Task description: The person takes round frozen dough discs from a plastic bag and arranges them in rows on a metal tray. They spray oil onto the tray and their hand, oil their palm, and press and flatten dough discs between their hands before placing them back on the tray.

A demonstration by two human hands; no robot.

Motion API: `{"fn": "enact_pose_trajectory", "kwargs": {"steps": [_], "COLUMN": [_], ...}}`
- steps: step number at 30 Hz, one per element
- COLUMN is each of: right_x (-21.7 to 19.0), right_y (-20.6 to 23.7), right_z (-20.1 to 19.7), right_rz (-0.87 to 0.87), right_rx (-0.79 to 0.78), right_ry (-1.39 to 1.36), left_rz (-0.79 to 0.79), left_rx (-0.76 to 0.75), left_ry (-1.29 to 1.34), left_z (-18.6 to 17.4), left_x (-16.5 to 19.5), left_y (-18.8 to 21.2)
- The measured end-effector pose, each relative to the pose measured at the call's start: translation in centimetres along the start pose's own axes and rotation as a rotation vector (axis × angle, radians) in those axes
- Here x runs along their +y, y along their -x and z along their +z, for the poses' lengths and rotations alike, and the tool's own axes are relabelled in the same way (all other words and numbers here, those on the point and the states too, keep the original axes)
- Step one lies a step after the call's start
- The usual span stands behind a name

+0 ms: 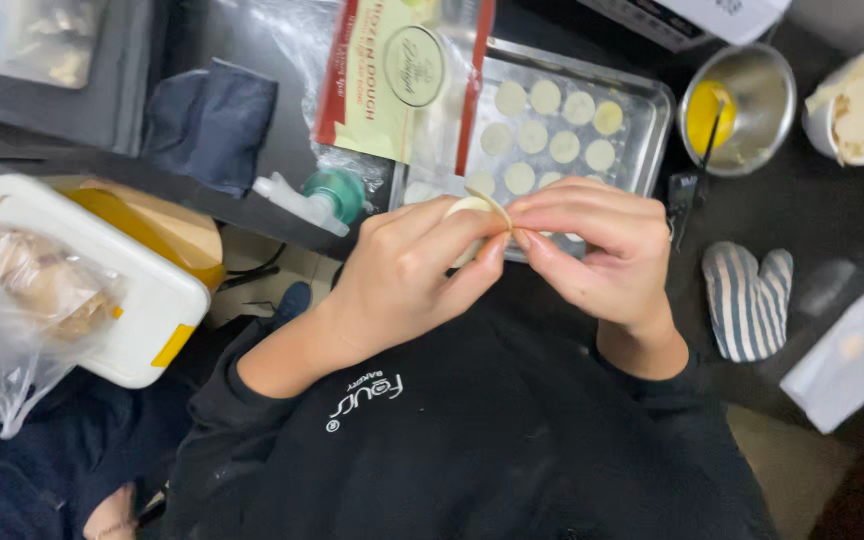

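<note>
Both hands meet in the middle of the view, just above the person's chest, and they are closed together on 1 small disc of pale dough point(474, 212). The left hand point(407, 270) cups the disc from below and from the left side, with thumb and forefinger pinching its lower edge. The right hand point(592, 245) comes from the right and nips the upper rim with its fingertips, so the 2 hands touch each other at the dough. Only a small part of the disc shows between the fingers; its thin edge runs roughly from near-left to far-right, and I cannot tell if it is folded or flat.

The dough lies directly between the hands, equally close to both. Just beyond them, on the far side, is a metal tray point(652, 105) with rows of similar round pieces point(552, 135), partly covered by a plastic package point(392, 80). To the right of the tray stands a steel bowl point(757, 85) with yellow liquid and a brush in it, and nearer on the table lies a striped oven mitt point(747, 300). At the far left is a white container point(142, 290).
</note>
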State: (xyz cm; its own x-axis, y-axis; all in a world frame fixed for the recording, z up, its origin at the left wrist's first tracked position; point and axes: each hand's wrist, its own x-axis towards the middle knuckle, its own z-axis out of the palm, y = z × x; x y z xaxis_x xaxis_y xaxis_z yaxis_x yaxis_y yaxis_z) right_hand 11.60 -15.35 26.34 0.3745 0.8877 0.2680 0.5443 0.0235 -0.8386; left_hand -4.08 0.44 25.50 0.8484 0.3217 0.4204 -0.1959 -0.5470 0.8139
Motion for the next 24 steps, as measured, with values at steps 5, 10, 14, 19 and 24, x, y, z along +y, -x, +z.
{"fn": "enact_pose_trajectory", "kwargs": {"steps": [5,10,14,19,24], "right_x": [0.6,2.4,4.9,7.7,8.6], "right_y": [-1.5,-2.8,-2.6,-3.8,-4.9], "right_z": [0.8,2.5,2.7,2.7,3.4], "right_rz": [-0.083,-0.142,-0.086,-0.066,-0.025], "right_rx": [-0.011,-0.022,-0.023,-0.147,-0.207], "right_ry": [0.123,0.13,0.103,-0.145,-0.121], "left_rz": [-0.002,-0.037,-0.019,-0.044,0.021], "left_rx": [0.044,0.097,0.168,0.22,0.268], "left_ry": [-0.039,-0.149,-0.19,-0.169,-0.229], "left_z": [0.7,1.3,1.9,1.8,1.1], "left_x": [-1.5,-3.6,-4.8,-5.7,-6.1], "left_y": [0.3,0.6,0.9,1.2,1.8]}}
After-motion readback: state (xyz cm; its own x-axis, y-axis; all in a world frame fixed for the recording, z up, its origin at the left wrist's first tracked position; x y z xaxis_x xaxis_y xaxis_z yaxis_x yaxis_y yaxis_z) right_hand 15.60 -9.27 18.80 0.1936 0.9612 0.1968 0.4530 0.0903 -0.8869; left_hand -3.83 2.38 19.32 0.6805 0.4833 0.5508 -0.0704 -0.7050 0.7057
